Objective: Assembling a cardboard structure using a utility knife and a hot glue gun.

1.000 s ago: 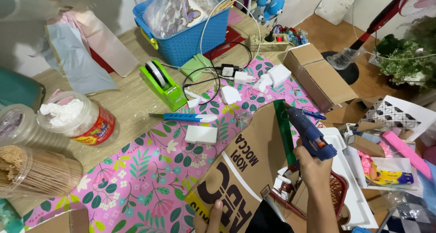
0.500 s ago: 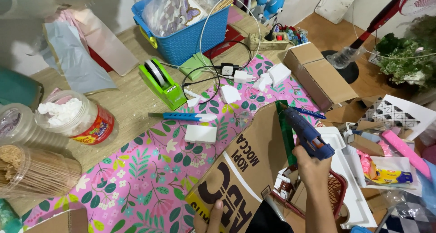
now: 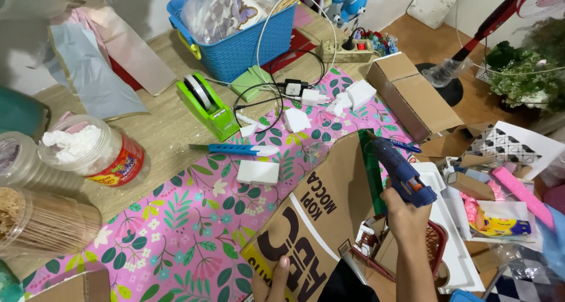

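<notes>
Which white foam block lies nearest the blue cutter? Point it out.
The flat rectangular block just below the cutter; the others lie farther off near the chargers.

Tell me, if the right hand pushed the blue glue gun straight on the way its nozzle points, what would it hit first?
Probably the cardboard sheet's top edge, just ahead of the right hand's glue gun nozzle; depth is unclear.

Just one view here, a camera worn on the head, tilted steeply down and forward over a cluttered table. It sits close: the right hand (image 3: 406,216) comes up from the bottom edge right of centre, and the left hand (image 3: 272,281) is cut off by the bottom edge just left of it. Beyond the hands the view reaches a blue basket (image 3: 238,40) at the top, and right of the right hand it catches some floor. No second view, so nothing overlaps.
</notes>
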